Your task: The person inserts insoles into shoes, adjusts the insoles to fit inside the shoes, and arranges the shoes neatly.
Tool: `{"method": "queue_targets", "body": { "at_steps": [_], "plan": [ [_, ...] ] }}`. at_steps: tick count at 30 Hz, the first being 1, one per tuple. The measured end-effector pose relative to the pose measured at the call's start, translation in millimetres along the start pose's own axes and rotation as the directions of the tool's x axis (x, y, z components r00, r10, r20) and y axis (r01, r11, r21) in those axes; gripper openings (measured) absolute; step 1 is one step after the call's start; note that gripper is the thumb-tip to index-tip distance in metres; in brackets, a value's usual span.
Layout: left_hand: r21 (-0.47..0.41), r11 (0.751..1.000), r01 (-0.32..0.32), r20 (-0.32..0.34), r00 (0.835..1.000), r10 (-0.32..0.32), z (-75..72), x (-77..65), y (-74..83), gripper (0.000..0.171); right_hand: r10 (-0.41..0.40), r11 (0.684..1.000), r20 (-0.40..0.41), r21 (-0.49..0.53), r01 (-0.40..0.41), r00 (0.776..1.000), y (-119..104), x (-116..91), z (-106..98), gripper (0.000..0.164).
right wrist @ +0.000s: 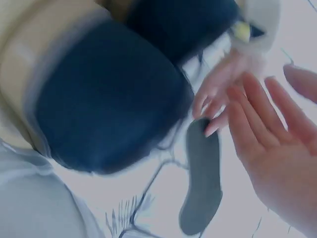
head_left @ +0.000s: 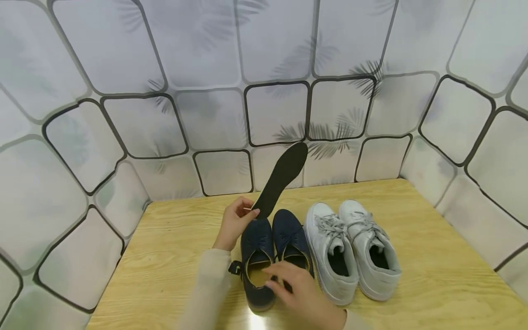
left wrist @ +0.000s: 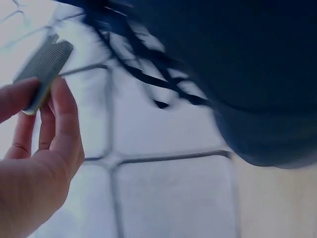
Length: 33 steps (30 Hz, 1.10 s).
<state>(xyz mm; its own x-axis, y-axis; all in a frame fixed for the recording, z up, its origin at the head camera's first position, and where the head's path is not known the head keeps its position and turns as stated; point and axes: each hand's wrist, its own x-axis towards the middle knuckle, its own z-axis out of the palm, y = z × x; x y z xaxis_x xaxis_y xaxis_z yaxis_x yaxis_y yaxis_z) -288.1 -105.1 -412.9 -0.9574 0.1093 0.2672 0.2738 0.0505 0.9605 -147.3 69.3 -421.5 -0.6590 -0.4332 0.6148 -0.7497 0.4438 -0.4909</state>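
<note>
A dark insole (head_left: 284, 172) rises at a slant above the shoes, its narrower end pinched between the thumb and fingers of my left hand (head_left: 236, 222). The left wrist view catches this insole (left wrist: 47, 62) nearly edge-on, showing a lighter edge. Below it stands a navy lace-up shoe (head_left: 252, 236), its opening facing me and a tan inside showing. A second navy shoe (head_left: 283, 222) stands close on its right. My right hand (head_left: 303, 291) hovers over the heel ends of the navy pair and partly covers them. In the right wrist view its fingers (right wrist: 255, 111) are extended, holding nothing.
Two white lace-up sneakers (head_left: 350, 288) stand to the right of the navy pair, toes pointing away. All the shoes rest on a wood-grain table (head_left: 181, 256). Patterned cloth (head_left: 214, 119) hangs behind and at both sides. A small black device (head_left: 235, 267) sits by my left sleeve.
</note>
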Motion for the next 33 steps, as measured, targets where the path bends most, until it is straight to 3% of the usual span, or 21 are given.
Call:
{"method": "queue_targets", "body": {
  "at_steps": [2,4,7,9,12,14,17,18,20,22,24,28,31,32,33],
  "plan": [
    [-0.095,0.995,-0.019,0.023,1.0,0.021,4.4,-10.4,13.2,0.016,0.038,0.997,-0.154,0.069,-0.028,0.987,0.9,6.7,-11.5,0.024],
    [-0.165,0.986,-0.032,0.045,0.998,0.04,8.3,-20.2,25.3,0.019,0.114,0.989,-0.268,0.126,-0.082,0.957,2.4,13.1,-24.7,0.024],
    [-0.256,0.966,-0.043,0.08,0.995,0.066,13.3,-33.7,40.7,0.019,0.318,0.929,-0.31,0.293,-0.228,0.896,5.0,20.9,-44.1,0.021],
    [-0.307,0.951,-0.049,0.099,0.992,0.083,16.6,-42.2,50.5,0.016,0.445,0.851,-0.256,0.419,-0.316,0.858,6.6,26.0,-54.5,0.021],
    [-0.379,0.924,-0.059,0.145,0.982,0.122,23.0,-52.3,62.7,0.013,0.543,0.719,-0.119,0.576,-0.387,0.831,6.8,35.8,-65.7,0.031],
    [-0.41,0.91,-0.06,0.185,0.972,0.148,28.5,-56.9,69.2,0.013,0.548,0.625,-0.019,0.674,-0.394,0.837,5.7,43.1,-70.7,0.038],
    [-0.413,0.909,-0.062,0.246,0.953,0.177,36.5,-60.9,74.5,0.013,0.531,0.49,0.083,0.782,-0.386,0.843,1.7,53.3,-73.9,0.042],
    [-0.409,0.911,-0.061,0.262,0.948,0.181,38.7,-61.7,75.2,0.013,0.524,0.455,0.097,0.808,-0.374,0.846,0.1,56.2,-73.8,0.042],
    [-0.38,0.922,-0.078,0.276,0.942,0.193,42.0,-62.9,76.8,0.015,0.521,0.418,0.092,0.839,-0.348,0.849,-2.9,60.6,-72.9,0.04],
    [-0.349,0.933,-0.086,0.281,0.94,0.191,43.1,-63.7,76.5,0.016,0.514,0.414,0.061,0.856,-0.31,0.855,-4.5,63.0,-70.9,0.036],
    [-0.318,0.944,-0.091,0.286,0.94,0.187,41.9,-64.5,75.4,0.015,0.534,0.422,0.02,0.86,-0.287,0.845,-5.1,63.3,-68.3,0.033],
    [-0.185,0.978,-0.101,0.267,0.952,0.149,31.3,-66.8,79.7,0.012,0.55,0.516,-0.061,0.809,-0.281,0.833,-1.2,58.2,-66.9,0.031],
    [0.095,0.985,-0.143,0.176,0.976,0.125,15.9,-68.2,78.5,0.012,0.525,0.594,-0.09,0.751,-0.289,0.846,2.4,51.8,-72.6,0.033],
    [0.221,0.964,-0.146,0.141,0.983,0.116,10.2,-69.0,76.7,0.012,0.519,0.609,-0.096,0.739,-0.288,0.85,3.4,49.6,-75.4,0.034],
    [0.356,0.926,-0.126,0.109,0.99,0.093,4.5,-70.3,73.8,0.013,0.512,0.624,-0.099,0.726,-0.29,0.853,4.1,47.3,-78.6,0.034]
  ]
}}
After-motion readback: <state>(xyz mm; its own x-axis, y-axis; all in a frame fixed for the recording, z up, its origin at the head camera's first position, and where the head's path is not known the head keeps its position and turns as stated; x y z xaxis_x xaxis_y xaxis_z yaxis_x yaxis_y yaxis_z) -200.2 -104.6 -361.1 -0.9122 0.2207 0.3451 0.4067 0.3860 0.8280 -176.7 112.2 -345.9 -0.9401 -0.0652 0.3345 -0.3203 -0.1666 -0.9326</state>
